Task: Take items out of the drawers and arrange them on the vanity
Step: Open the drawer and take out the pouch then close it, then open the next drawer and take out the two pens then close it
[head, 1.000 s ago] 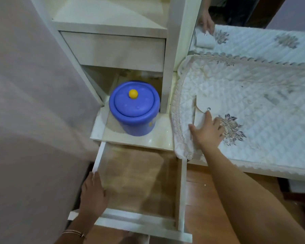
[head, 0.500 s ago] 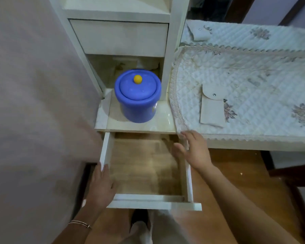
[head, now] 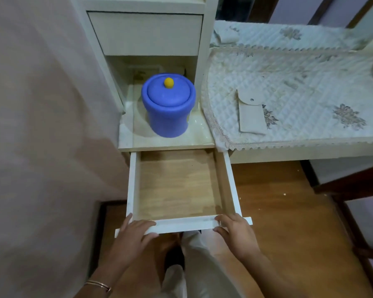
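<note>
pale wood lines the pulled-out drawer (head: 179,183); left hand (head: 131,235) and right hand (head: 235,231) each grip its white front edge. a blue jar (head: 168,106) and beige pouch (head: 251,115) sit on the vanity (head: 310,153).

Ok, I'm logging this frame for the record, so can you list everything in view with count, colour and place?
Round plastic canister with lid: one, blue with yellow knob, on the glossy shelf above the open drawer.
Flat fabric snap pouch: one, beige, lying on the quilted cover.
Quilted lace-edged cover: one, white, spread over the vanity top.
Pulled-out wooden drawer: one, white frame, tan floor, nothing visible inside.
Closed upper drawer: one, cream, above the canister.
Thin bangle: copper-coloured, on the left wrist.
Left hand: fingers on the drawer front.
Right hand: fingers on the drawer front.
</note>
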